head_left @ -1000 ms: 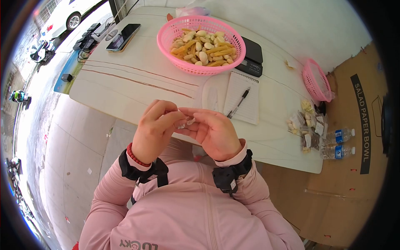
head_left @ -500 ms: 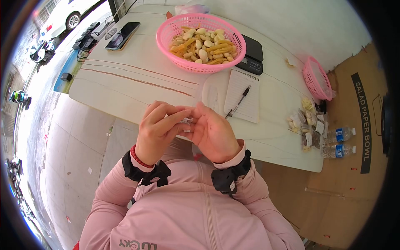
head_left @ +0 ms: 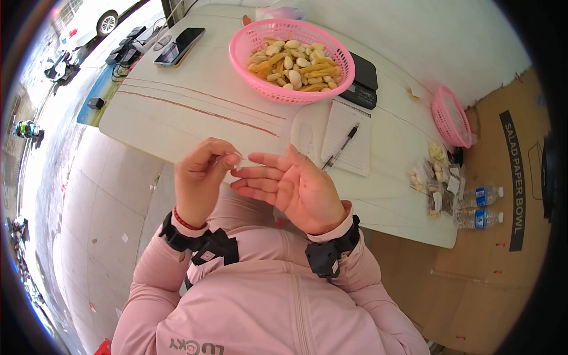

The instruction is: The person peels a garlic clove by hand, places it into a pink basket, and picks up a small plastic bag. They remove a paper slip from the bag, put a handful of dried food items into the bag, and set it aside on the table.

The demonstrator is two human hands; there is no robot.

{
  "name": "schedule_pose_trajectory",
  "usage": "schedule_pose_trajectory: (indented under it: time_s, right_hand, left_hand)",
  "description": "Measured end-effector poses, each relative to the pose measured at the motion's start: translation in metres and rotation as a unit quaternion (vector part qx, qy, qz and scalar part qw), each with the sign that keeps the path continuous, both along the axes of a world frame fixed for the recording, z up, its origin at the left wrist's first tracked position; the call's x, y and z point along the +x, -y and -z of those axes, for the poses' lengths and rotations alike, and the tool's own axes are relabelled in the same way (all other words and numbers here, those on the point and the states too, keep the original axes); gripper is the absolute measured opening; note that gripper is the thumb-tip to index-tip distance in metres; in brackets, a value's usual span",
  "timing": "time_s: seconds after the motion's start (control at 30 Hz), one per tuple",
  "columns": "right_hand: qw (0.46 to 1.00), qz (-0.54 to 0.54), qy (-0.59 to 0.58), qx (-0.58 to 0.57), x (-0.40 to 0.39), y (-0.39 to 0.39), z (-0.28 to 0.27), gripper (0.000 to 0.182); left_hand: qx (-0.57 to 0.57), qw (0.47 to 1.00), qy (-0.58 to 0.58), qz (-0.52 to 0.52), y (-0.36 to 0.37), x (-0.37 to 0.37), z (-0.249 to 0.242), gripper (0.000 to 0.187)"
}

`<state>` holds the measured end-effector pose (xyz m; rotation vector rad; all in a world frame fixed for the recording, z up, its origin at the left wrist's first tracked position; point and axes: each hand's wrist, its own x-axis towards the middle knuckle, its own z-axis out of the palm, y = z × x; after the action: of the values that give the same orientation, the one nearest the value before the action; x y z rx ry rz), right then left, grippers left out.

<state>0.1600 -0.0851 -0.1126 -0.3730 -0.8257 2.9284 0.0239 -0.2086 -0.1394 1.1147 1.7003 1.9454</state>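
At the far left edge of the white table lie a few dark chargers and cables, and beside them one phone lies flat with its screen up. Nearer the body, the left hand is raised in front of the chest with thumb and forefinger pinched together on one small, pale, clear scrap, perhaps a tiny plastic bag, though it is too small to tell for sure; the other fingers curl loosely beneath. Just to its right the right hand is spread open, palm turned up and toward the left hand, its four fingers stretched out and holding nothing, their tips just beside the pinched scrap. Both wrists carry one black strapped device each, and the left wrist also wears one red bead bracelet. Beyond the hands stands one large pink basket holding a heap of pale and yellow pieces, with one black scale touching its right side. In front of the scale lies one spiral notebook with one pen resting across it. Farther right, a second, smaller pink basket stands tilted at the table's edge, near a cluster of small filled packets and two water bottles lying side by side.
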Motion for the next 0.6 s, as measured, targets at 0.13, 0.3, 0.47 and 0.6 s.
schedule_pose_trajectory:
  time_s: [0.13, 0.3, 0.47, 0.6]
  right_hand:
    - [1.000, -0.007, 0.003, 0.022, -0.004, 0.004, -0.001, 0.063]
    - [0.999, -0.004, 0.004, 0.040, -0.004, -0.002, 0.004, 0.058]
    - [0.997, 0.049, 0.025, 0.052, -0.001, -0.018, 0.010, 0.055]
    - [0.994, 0.082, 0.022, 0.061, 0.003, -0.032, 0.017, 0.053]
  left_hand:
    - [0.046, 0.988, 0.147, 0.001, 0.019, -0.013, 0.009, 0.008]
    - [0.058, 0.968, 0.238, -0.055, 0.062, -0.036, 0.029, 0.007]
    - [0.036, 0.933, 0.353, -0.065, 0.131, -0.078, 0.104, 0.007]
    - [0.006, 0.886, 0.453, -0.103, 0.144, -0.093, 0.194, 0.005]
